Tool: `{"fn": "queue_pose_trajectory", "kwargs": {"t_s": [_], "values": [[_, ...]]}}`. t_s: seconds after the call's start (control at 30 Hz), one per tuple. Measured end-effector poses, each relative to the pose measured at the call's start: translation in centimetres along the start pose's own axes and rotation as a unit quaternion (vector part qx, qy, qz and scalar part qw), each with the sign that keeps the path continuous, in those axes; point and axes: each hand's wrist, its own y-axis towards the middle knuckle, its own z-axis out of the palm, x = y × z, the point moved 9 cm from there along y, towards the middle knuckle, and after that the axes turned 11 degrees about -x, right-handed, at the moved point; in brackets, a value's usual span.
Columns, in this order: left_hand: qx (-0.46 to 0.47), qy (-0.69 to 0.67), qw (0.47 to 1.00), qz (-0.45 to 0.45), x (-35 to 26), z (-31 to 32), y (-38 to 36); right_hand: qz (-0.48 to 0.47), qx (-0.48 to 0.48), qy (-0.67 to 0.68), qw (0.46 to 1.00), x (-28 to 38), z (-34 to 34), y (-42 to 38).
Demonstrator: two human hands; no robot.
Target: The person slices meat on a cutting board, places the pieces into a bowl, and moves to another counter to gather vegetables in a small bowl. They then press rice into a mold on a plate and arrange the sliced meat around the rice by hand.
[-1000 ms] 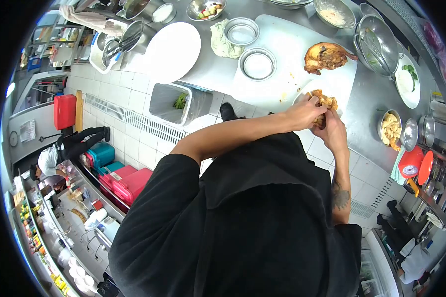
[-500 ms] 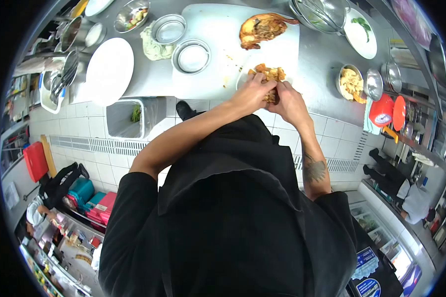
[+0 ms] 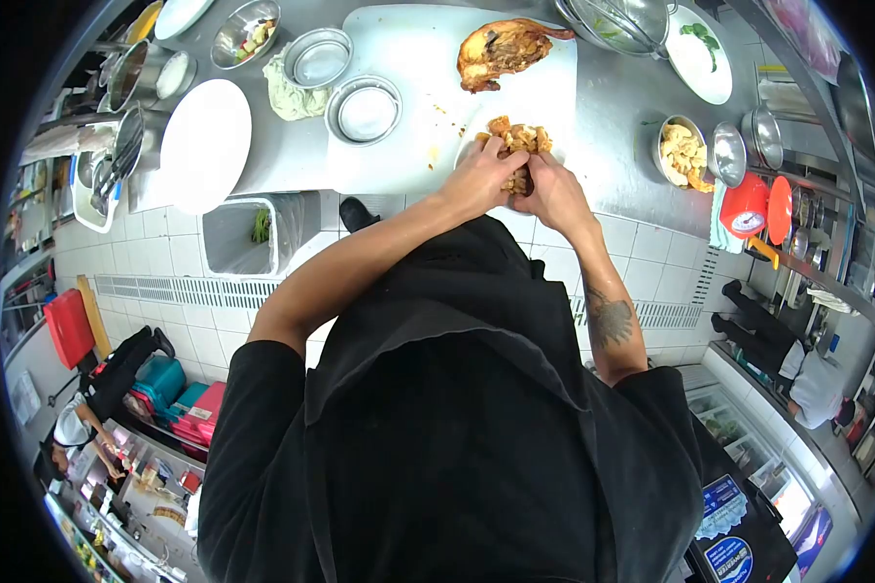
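Note:
My left hand (image 3: 480, 182) and my right hand (image 3: 556, 197) meet over a white plate (image 3: 471, 128) near the front edge of a white cutting board (image 3: 413, 58). Both have fingers closed on browned chicken pieces (image 3: 521, 137) heaped there; the fingertips partly hide the piece between them. Farther back on the board lies a roasted chicken portion (image 3: 501, 56) with a leg pointing right. Two round metal tins (image 3: 364, 110) stand left of the plate, one resting on a pale cloth (image 3: 292, 95). Small crumbs dot the board beside my left hand.
A metal bowl of yellowish chunks (image 3: 682, 151) and a red scale (image 3: 746, 206) stand at the right. On the left are an oval white plate (image 3: 206, 146) and a utensil tub (image 3: 92, 209). A grey bin (image 3: 238, 238) sits below the counter edge. Other people stand at both sides.
The whole view has shifted slightly left. Both hands stay at the plate, their fingers moved a little among the chicken pieces.

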Motion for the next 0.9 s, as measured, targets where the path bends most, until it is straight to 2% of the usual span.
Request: {"fn": "queue_pose_trajectory", "kwargs": {"t_s": [0.23, 0.43, 0.53, 0.77, 0.9], "values": [[-0.013, -0.058, 0.998, 0.002, -0.5, -0.8, 0.0, 0.014, 0.023, 0.004, 1.0, 1.3, -1.9, 0.1], [-0.046, -0.023, 0.998, 0.025, -2.8, -3.1, -0.1, 0.007, 0.012, 0.003, 1.0, 3.5, -4.3, -0.2], [-0.043, -0.021, 0.999, 0.005, -2.5, -3.8, 0.0, 0.007, 0.002, 0.006, 1.0, 4.0, -4.7, 0.4], [-0.05, -0.036, 0.998, -0.028, 0.0, -3.9, 0.5, -0.055, 0.008, -0.009, 0.998, 4.6, -3.7, 3.0], [-0.075, -0.026, 0.997, 0.017, -0.3, -4.2, 0.6, -0.034, 0.034, -0.019, 0.999, 4.1, -3.2, 3.3]]}}
